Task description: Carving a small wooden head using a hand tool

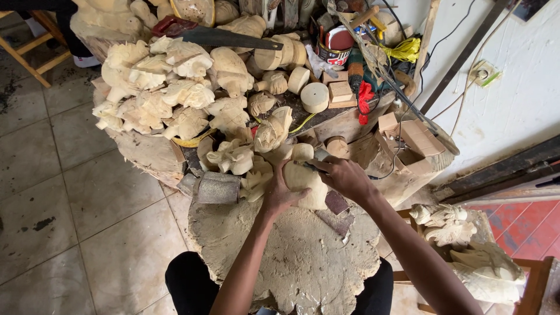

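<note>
— Gripping the pale wooden carving [307,181] from its left side, the left hand [280,195] wraps round it, fingers curled on the wood. Where does the piece stand?

— On the far edge of the big stump [291,256] that serves as a bench, right where it meets the pile of unfinished carvings [175,87]. Its long axis runs away from the person, roughly upright and leaning toward the pile, with the rounded top end pointing to the far side.

— And the other hand?

— The right hand [344,175] comes in from the right and sits over the upper part of the carving, clenched on a thin dark tool [312,166] whose tip lies against the wood near the top. What kind of tool it is cannot be told; most of it is hidden by the fingers.

— Which hand is nearer the piece?

— Both touch it: the left steadies the body low down, the right works higher up, so the carving lies between them.

— Anything else close by?

— A grey rough block [217,186] lies just left of the left hand at the stump's far left edge, and a saw [227,36] rests on top of the pile, well apart.
</note>
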